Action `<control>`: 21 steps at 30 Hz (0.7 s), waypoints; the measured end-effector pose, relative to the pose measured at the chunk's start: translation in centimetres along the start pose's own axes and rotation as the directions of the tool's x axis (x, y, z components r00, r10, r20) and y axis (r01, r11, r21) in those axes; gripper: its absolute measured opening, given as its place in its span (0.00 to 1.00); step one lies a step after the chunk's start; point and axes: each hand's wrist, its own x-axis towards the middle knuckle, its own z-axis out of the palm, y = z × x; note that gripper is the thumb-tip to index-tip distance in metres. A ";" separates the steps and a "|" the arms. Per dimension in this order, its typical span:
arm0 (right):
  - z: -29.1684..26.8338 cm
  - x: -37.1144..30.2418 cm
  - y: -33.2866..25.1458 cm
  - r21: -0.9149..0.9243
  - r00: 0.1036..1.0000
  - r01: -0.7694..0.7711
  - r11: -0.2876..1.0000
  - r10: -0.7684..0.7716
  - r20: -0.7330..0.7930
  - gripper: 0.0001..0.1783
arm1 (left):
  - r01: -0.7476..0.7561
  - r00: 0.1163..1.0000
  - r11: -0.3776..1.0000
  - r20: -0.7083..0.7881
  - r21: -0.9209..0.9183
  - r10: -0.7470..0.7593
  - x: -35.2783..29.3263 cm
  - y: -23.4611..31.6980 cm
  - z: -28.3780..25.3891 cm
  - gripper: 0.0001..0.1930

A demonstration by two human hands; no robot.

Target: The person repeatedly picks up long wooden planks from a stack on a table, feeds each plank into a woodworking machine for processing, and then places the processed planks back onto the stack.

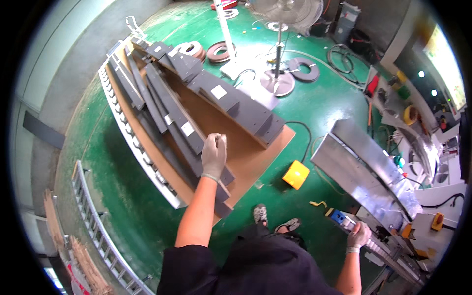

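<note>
My left hand [214,156], in a pale work glove, is raised over the near end of several long dark grey metal panels [169,105]. Its fingers are curled together; what they hold, if anything, does not show. These panels lie lengthwise on a brown board [268,167], and some carry white labels. To the right, my gloved right hand [359,235] is closed beside a metal machine rail [381,250] with a blue fitting [338,216] at its end. Whatever is inside those fingers is hidden.
Rollers [132,140] line the board's left side. A yellow foot pedal [296,174] with a cable sits on the green floor. Shiny metal sheets [354,169] stand at right, a ladder [101,233] lies at left, and a fan [285,12] stands farther back.
</note>
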 end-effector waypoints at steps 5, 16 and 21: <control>-0.3 0.4 -1.0 -0.007 0.999 0.006 1.000 -0.006 -0.042 0.25 | 0.227 0.859 0.929 -0.510 0.293 -0.049 -8.9 -8.5 -5.6 0.29; 0.7 0.5 1.2 -0.001 0.999 -0.011 1.000 0.011 -0.032 0.29 | 0.361 0.923 0.791 -0.070 0.493 -0.378 -18.6 -11.7 -1.9 0.39; 0.8 1.3 -0.8 0.165 0.980 -0.177 0.970 0.157 0.125 0.24 | 0.457 0.887 0.809 -0.128 0.370 -0.443 -21.6 -11.1 -2.3 0.38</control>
